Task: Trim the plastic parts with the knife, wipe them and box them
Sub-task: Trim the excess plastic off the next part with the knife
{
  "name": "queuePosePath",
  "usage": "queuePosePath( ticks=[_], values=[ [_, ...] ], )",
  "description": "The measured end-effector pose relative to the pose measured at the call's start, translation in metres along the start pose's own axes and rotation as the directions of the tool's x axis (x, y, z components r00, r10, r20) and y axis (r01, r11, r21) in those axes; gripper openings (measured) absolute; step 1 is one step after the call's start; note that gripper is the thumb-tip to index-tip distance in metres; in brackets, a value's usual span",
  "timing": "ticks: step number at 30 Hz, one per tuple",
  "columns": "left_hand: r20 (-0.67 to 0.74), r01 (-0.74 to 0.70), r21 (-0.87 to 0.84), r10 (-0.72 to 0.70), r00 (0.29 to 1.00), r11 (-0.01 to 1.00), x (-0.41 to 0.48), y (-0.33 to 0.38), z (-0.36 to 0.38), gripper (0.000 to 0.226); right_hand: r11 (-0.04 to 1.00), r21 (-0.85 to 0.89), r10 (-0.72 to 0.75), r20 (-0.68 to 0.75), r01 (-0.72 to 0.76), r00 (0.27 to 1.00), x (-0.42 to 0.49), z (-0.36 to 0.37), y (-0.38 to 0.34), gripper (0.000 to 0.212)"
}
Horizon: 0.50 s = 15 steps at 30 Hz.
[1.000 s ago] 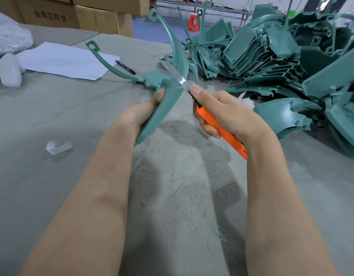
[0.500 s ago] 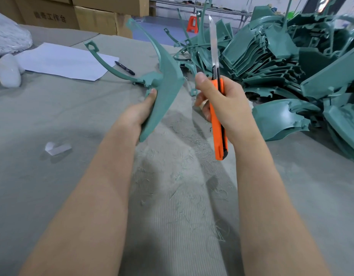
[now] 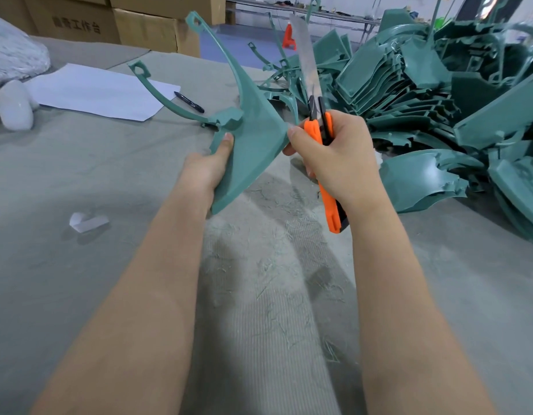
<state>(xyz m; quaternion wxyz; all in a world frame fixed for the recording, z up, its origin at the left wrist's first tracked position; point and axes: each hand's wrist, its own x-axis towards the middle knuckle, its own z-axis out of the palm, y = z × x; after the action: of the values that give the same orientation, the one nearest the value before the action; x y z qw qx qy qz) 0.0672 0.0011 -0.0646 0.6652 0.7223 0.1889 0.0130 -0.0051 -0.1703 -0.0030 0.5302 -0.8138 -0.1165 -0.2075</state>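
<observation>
Fingers of the right hand (image 3: 334, 163) curl tight round the orange knife (image 3: 314, 131), blade pointing up and away. The left hand (image 3: 203, 169) pinches the green part (image 3: 256, 139), its long curved arm rising away, left of the parts pile (image 3: 439, 85).

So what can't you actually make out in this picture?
Head view only.
Left hand: fingers behind the green part; only the thumb shows.
Knife: blade motion-blurred, edge unreadable; the right hand covers its mid-handle.
Pile of green parts: cut by the right edge, uncountable.
Cardboard boxes: cut by the top edge; contents unseen.
</observation>
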Motion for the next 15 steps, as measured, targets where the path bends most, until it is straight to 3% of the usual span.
queuePosePath(
  ticks=[4, 9, 11, 15],
  values=[
    [-0.037, -0.015, 0.023, 0.015, 0.999, 1.000, -0.002, 0.002, 0.002, 0.059, 0.993, 0.108, 0.035, 0.024, -0.037, 0.999, 0.000, -0.002, 0.001, 0.023],
    [-0.035, -0.014, 0.000, 0.014, 0.999, 1.000, -0.002, 0.003, 0.000, 0.054, 0.904, 0.396, 0.176, 0.004, -0.163, 0.984, 0.003, -0.006, 0.006, 0.019],
    [-0.034, -0.006, -0.011, 0.006, 0.999, 1.000, -0.002, 0.003, -0.001, 0.057, 0.908, 0.365, 0.229, -0.025, -0.205, 0.973, 0.005, -0.009, 0.010, 0.019],
    [-0.028, 0.001, -0.044, -0.002, 1.000, 0.999, -0.002, 0.002, 0.001, 0.054, 0.962, 0.098, 0.262, -0.089, -0.253, 0.961, 0.004, -0.008, 0.021, 0.024]
  ],
)
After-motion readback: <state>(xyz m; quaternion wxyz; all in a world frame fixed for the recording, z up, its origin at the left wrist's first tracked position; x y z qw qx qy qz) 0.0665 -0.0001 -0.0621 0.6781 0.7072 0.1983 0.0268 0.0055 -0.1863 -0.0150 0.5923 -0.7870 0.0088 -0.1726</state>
